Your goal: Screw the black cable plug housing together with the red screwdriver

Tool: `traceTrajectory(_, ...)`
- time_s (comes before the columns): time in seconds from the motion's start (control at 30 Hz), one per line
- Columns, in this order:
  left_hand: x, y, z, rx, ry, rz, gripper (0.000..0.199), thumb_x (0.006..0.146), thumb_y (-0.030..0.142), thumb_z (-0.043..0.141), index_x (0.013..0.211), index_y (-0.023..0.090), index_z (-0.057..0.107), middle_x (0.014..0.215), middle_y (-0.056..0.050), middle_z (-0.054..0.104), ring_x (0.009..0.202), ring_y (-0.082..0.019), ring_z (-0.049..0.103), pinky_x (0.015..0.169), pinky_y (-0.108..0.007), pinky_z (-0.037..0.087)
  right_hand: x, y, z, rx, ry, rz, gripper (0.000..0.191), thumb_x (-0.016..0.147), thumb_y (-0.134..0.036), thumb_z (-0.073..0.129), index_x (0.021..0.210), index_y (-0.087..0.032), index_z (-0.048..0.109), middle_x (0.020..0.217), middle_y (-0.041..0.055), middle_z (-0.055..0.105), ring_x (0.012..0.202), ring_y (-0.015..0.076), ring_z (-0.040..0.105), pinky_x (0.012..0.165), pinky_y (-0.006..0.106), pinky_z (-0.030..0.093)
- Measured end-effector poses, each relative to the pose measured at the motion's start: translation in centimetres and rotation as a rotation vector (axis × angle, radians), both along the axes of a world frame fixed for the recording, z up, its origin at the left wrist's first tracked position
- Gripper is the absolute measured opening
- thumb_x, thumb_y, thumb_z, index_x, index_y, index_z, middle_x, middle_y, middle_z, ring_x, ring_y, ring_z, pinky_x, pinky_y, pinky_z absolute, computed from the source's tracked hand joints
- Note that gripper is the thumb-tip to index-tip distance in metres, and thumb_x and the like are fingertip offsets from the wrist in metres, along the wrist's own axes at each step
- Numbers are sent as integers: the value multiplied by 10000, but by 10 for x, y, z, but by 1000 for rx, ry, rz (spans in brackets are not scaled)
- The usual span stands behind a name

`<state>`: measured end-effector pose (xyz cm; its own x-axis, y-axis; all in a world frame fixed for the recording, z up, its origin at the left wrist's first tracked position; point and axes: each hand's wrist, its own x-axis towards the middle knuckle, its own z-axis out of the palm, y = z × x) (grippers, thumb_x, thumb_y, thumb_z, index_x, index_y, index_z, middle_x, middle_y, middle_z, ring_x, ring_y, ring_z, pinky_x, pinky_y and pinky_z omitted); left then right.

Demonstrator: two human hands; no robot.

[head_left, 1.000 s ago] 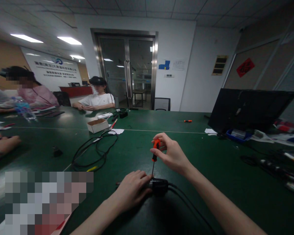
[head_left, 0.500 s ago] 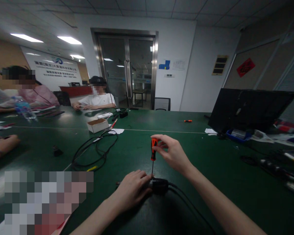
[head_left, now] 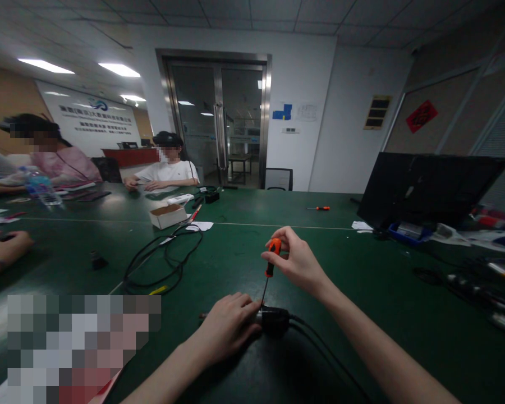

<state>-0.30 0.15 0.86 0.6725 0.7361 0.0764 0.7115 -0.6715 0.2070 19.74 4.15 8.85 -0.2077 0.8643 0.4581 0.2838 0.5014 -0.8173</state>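
An orange and black screwdriver (head_left: 272, 258) is held by its handle in the fingers of my right hand (head_left: 297, 261). It leans, handle to the right, and its tip meets the top of a black, corded cylindrical device (head_left: 275, 320) lying on the green table. My left hand (head_left: 231, 325) is wrapped over the left part of this device, its fingertips beside the screwdriver tip. Two black cables run from the device's right end toward the front edge. The exact spot under the tip is too small to make out.
Looped black cable (head_left: 180, 269), a small open box (head_left: 168, 216) and a black cone-shaped piece (head_left: 97, 260) lie left. Another screwdriver (head_left: 322, 208) lies further back. A monitor (head_left: 425, 193) and a blue tray (head_left: 410, 233) stand right. A person's hand (head_left: 12, 247) rests at far left.
The screwdriver has gone from nearly upright to leaning right. My right hand has shifted slightly and its fingers have changed position on the handle. My left hand and the device have stayed put.
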Motion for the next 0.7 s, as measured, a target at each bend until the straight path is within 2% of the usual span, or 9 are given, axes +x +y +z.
traceTrajectory(0.1,0,0,-1,2,-3,-3,336,953,288,587,1283,244,543,1100,-75,626,976,-265,591,817,-354,465,3,1,1,53,-62,-3,225,793,-279,704,982,-214,600,902,11,672,784,161,649,705,303,549)
traceTrajectory(0.2,0,0,-1,1,-1,2,350,951,285,591,1295,242,540,1104,-79,627,981,-270,592,826,-362,467,3,0,3,87,-132,-17,301,826,-244,659,1127,-237,661,972,19,688,764,148,640,685,284,528)
traceTrajectory(0.3,0,-1,1,-4,1,0,361,950,276,591,1305,236,538,1111,-83,627,987,-275,588,829,-370,467,2,-3,5,57,-127,5,314,848,-215,602,1160,-219,638,929,18,696,756,153,647,657,279,520)
traceTrajectory(0.47,1,-1,2,-9,13,6,353,946,285,586,1295,247,545,1117,-83,624,990,-270,579,831,-366,467,0,-5,6,60,-122,-13,247,787,-263,684,994,-213,559,806,-14,651,704,151,623,620,269,501)
traceTrajectory(0.7,1,0,0,-2,8,3,355,948,289,588,1296,235,551,1112,-87,627,981,-275,585,823,-368,471,1,-4,5,28,-71,-32,287,790,-269,645,1024,-224,485,849,8,683,748,169,659,612,275,497)
